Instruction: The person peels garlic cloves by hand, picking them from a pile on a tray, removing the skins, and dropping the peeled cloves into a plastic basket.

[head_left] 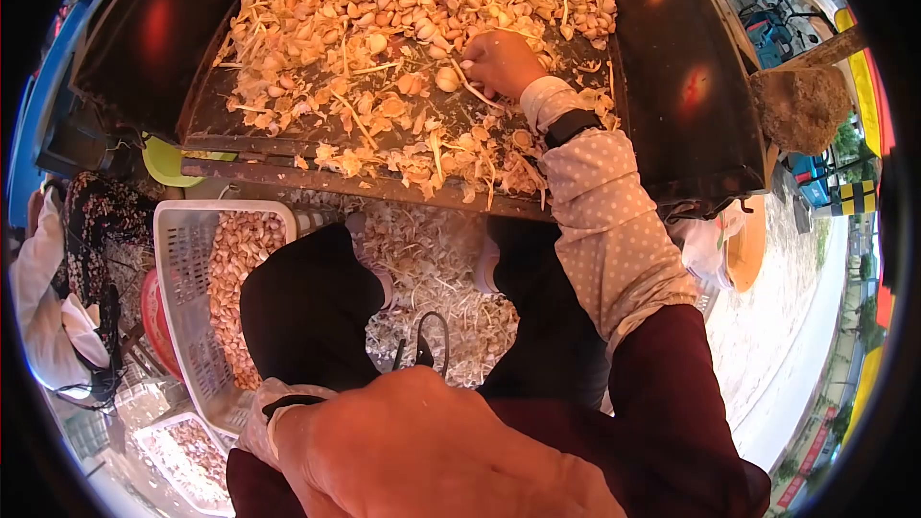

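Note:
My right hand [504, 62] reaches into a heap of garlic cloves and papery skins [384, 14] on a dark table [209, 123]. Its fingers are bent and drawn together, low over the heap. A pale dry garlic stem [475, 91] runs beside and partly under the fingertips. What the fingers pinch, if anything, is too small to make out. A round garlic bulb [447, 80] lies just left of this hand. My left hand [441, 451] is large and close to the camera, back upward, above my lap. Its fingers are hidden from view.
A white plastic basket [171, 259] holding garlic cloves stands left of my knee; a smaller white tray [153, 432] of cloves sits below it. Skins and stems [432, 249] litter the ground between my legs, near a dark curved loop [434, 321]. Raised dark panels [686, 67] flank the table.

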Action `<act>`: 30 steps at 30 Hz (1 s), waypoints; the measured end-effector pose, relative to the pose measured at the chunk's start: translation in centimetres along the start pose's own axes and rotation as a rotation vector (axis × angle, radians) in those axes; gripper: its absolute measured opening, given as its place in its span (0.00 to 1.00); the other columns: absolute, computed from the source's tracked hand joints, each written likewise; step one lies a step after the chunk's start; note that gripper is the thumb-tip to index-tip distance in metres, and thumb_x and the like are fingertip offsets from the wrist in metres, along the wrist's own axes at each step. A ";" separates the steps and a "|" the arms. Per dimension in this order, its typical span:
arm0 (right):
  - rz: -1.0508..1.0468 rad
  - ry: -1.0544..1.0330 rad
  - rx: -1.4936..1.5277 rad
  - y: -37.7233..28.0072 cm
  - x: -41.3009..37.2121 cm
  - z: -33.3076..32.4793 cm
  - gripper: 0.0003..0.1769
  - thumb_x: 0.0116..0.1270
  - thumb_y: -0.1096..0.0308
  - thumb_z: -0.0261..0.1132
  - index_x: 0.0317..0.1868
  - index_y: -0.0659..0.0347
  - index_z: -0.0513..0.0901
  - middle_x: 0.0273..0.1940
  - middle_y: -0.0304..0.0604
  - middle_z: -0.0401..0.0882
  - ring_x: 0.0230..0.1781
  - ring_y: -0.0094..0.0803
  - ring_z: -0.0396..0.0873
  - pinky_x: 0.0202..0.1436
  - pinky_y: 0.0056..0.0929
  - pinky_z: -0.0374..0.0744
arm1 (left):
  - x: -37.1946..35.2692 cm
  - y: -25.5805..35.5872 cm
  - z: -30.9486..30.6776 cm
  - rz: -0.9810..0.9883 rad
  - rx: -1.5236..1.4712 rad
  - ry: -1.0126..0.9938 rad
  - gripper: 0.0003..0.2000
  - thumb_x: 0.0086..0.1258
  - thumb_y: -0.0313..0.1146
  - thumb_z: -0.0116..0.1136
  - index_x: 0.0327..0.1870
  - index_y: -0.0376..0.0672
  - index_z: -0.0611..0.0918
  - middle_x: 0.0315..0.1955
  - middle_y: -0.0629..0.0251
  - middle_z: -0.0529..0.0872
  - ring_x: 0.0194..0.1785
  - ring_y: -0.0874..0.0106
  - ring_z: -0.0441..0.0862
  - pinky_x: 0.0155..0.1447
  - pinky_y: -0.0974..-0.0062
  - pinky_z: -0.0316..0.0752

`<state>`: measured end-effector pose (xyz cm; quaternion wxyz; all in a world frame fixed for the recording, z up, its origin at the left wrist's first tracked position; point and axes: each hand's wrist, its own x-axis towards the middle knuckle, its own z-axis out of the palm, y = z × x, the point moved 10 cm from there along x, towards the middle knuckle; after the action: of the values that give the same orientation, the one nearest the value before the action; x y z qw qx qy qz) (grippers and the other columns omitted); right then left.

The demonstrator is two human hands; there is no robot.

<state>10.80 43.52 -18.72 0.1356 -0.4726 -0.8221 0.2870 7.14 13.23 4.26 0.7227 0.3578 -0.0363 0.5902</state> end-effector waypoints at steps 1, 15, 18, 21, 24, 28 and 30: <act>0.034 -0.064 0.002 0.1 0.3 0.5 0.10 0.63 0.70 0.68 0.39 0.70 0.84 0.29 0.46 0.86 0.16 0.27 0.80 0.25 0.28 0.79 | -0.3 -1.1 0.2 -0.117 -0.191 -0.056 0.15 0.63 0.17 0.62 0.52 0.23 0.81 0.29 0.49 0.85 0.21 0.70 0.81 0.20 0.76 0.75; -0.113 -0.228 0.841 -8.5 -6.8 -1.5 0.11 0.64 0.72 0.65 0.44 0.66 0.75 0.26 0.42 0.82 0.20 0.25 0.82 0.17 0.20 0.77 | -3.4 -0.9 -22.7 -0.128 0.386 0.839 0.15 0.73 0.29 0.57 0.58 0.34 0.78 0.34 0.64 0.82 0.28 0.82 0.75 0.20 0.93 0.59; -0.199 -0.357 1.056 -13.9 -9.7 -0.8 0.09 0.68 0.73 0.64 0.44 0.67 0.75 0.27 0.41 0.82 0.20 0.27 0.83 0.19 0.21 0.80 | -3.2 0.2 -21.6 -0.047 0.617 0.825 0.14 0.70 0.27 0.61 0.56 0.36 0.82 0.30 0.69 0.83 0.26 0.84 0.74 0.24 0.89 0.62; -0.185 -0.332 1.200 -15.4 -10.6 -1.1 0.10 0.68 0.72 0.65 0.45 0.67 0.75 0.28 0.42 0.83 0.21 0.27 0.84 0.20 0.21 0.82 | -3.2 2.3 -19.6 0.076 0.783 0.813 0.12 0.69 0.25 0.62 0.53 0.38 0.84 0.28 0.71 0.82 0.25 0.86 0.72 0.26 0.88 0.63; -0.228 -0.346 1.271 -16.4 -11.7 -1.6 0.09 0.69 0.73 0.64 0.46 0.68 0.76 0.30 0.44 0.84 0.22 0.29 0.84 0.21 0.21 0.83 | -3.3 3.5 -17.2 0.096 0.908 0.795 0.11 0.68 0.24 0.62 0.50 0.38 0.86 0.29 0.71 0.82 0.24 0.86 0.72 0.27 0.88 0.65; -0.289 -0.361 1.359 -17.9 -13.9 -2.5 0.09 0.68 0.76 0.64 0.47 0.69 0.77 0.33 0.47 0.85 0.25 0.32 0.86 0.22 0.22 0.84 | -3.5 5.5 -13.3 0.203 1.079 0.701 0.10 0.66 0.22 0.64 0.48 0.38 0.87 0.32 0.67 0.84 0.28 0.83 0.77 0.29 0.87 0.68; -0.371 -0.423 1.484 -19.5 -15.6 -3.5 0.08 0.68 0.78 0.64 0.47 0.69 0.79 0.36 0.49 0.86 0.28 0.35 0.87 0.25 0.23 0.86 | -3.6 6.1 -10.8 0.245 1.181 0.643 0.11 0.64 0.21 0.65 0.47 0.37 0.87 0.34 0.64 0.85 0.29 0.80 0.79 0.30 0.86 0.71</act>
<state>6.93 23.81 -3.47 0.3017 -0.0495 -0.4899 0.8164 -3.26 16.61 -2.54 0.3093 0.4923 0.4682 0.6654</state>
